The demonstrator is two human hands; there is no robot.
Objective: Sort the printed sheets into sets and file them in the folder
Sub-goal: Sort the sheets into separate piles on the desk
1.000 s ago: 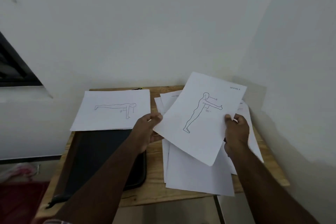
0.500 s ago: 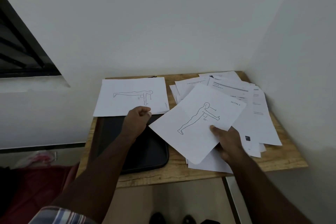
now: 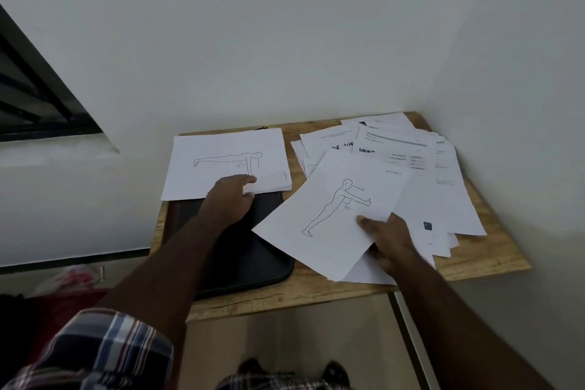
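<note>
White sheets [image 3: 329, 215], blk folder [image 3: 247, 250], plaid sleeve [image 3: 104, 348]

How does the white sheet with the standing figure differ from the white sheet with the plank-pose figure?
The white sheet with the standing figure is pinched in the right hand and sits skewed over the scattered white printed sheets. The white sheet with the plank-pose figure lies square, topping a small stack whose near edge the left hand grips, partly over the black folder. Its figure is horizontal, the other upright with arms out. Both are line drawings on white paper.
</note>
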